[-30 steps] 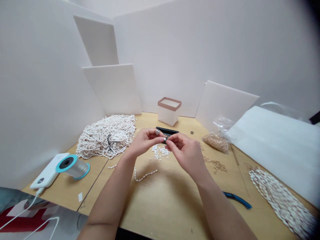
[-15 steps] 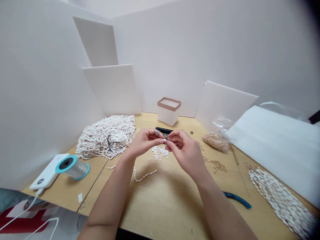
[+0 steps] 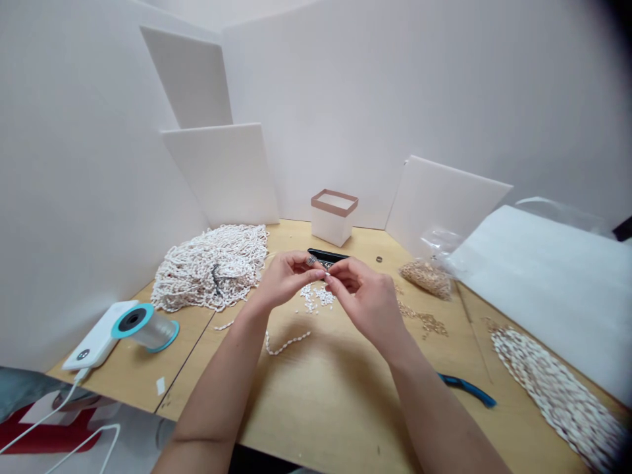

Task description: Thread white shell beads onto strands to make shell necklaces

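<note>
Above the middle of the table, my left hand (image 3: 290, 278) and my right hand (image 3: 364, 289) meet fingertip to fingertip, both closed in a pinch. A small white bead (image 3: 326, 275) shows between them; the fingers partly cover it. Just beyond lies a dark tray (image 3: 330, 255) with small pieces in it, half hidden by the fingers. Loose white beads (image 3: 316, 297) are scattered on the table beneath my hands. A short strand of white beads (image 3: 289, 343) curves beside my left forearm.
On the left are a heap of bead strands (image 3: 210, 266), a spool of clear line (image 3: 148, 327) and a white power bank (image 3: 99, 337). Rightward lie a bag of tan beads (image 3: 425, 278), loose gold-coloured beads (image 3: 430, 322), a blue-handled tool (image 3: 469, 390) and more strands (image 3: 553, 388). A box (image 3: 333, 220) stands behind.
My fingertips have drawn slightly closer together around the white bead. The whole view has shifted a little; the things on the table lie as before.
</note>
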A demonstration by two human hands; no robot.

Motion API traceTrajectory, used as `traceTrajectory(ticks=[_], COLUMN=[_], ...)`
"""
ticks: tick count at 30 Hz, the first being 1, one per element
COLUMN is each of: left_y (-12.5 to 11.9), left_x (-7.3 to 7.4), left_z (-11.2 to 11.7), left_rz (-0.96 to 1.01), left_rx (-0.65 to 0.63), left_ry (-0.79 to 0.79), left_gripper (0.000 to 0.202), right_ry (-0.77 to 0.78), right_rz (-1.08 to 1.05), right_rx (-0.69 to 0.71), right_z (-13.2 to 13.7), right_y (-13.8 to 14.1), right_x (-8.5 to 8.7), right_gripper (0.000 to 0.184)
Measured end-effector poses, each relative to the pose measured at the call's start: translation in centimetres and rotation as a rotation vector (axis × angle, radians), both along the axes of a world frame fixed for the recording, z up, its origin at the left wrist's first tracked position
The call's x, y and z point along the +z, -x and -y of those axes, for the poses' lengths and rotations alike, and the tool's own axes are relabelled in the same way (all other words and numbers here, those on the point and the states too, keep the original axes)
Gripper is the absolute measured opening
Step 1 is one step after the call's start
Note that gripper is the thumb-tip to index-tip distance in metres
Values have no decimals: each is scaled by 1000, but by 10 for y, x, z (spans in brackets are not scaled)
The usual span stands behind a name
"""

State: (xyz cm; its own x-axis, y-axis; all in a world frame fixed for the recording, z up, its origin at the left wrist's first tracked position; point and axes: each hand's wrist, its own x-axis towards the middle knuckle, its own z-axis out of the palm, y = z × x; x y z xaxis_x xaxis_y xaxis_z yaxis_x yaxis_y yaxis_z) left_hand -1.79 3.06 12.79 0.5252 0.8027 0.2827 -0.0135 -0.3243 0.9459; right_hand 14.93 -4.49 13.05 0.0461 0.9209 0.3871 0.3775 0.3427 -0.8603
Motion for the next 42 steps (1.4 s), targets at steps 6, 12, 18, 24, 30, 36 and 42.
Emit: traceTrajectory(ticks=[6, 12, 18, 24, 30, 36, 42], left_y=[0, -1, -8, -11, -2, 22, 44], left_x=[8, 10, 1, -28, -57, -95, -107], left_z=[3, 7, 8, 4, 4, 3, 5], left_rz=[110, 19, 79, 84, 9, -109, -162], left_rx=[119, 103, 24, -189, -181, -291, -263], left_ry=[-25, -170, -90, 228, 284, 567, 642], left_gripper=[26, 22, 23, 31, 32, 37, 40], right_ry=[100, 124, 85, 30, 49, 17, -19], right_rz=[207, 29, -46, -21, -154, -345, -370], right_rx=[80, 82, 20, -45, -70, 12, -22], right_z=[4, 6, 0, -8, -8, -7, -6], right_y=[-7, -4, -3, -7, -13, -17, -17], right_x=[6, 8, 1, -2, 0, 3, 4], right_gripper=[11, 20, 19, 15, 17, 19, 19])
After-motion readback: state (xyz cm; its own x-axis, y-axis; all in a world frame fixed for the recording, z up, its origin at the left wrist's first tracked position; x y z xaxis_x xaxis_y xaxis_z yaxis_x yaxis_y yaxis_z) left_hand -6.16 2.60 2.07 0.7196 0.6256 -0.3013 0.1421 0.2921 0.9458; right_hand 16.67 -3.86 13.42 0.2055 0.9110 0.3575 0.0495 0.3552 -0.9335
